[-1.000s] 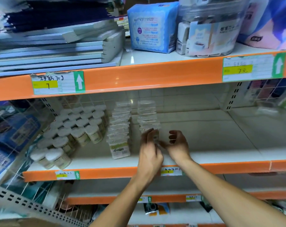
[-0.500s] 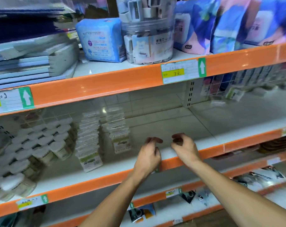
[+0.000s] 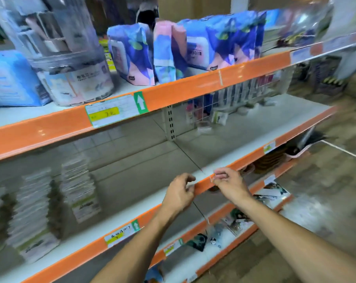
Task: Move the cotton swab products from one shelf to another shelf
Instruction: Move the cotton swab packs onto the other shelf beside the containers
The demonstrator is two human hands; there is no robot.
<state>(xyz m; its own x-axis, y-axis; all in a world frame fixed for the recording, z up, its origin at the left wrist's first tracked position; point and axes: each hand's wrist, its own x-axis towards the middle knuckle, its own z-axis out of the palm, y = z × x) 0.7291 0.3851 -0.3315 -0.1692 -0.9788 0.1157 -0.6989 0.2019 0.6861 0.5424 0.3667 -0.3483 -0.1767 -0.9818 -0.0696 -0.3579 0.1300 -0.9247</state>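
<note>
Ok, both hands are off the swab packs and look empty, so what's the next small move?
Probably reach toward the goods past the wire divider for more stock. The left hand and right hand hover empty at the shelf edge, with bare shelf beside the cotton swab packs.

Orange shelf edges (image 3: 50, 131) front white shelf boards (image 3: 244, 131). The price tag (image 3: 111, 113) is white with a yellow band and green arrow. Upper packs (image 3: 218, 43) are blotched blue and pink.
</note>
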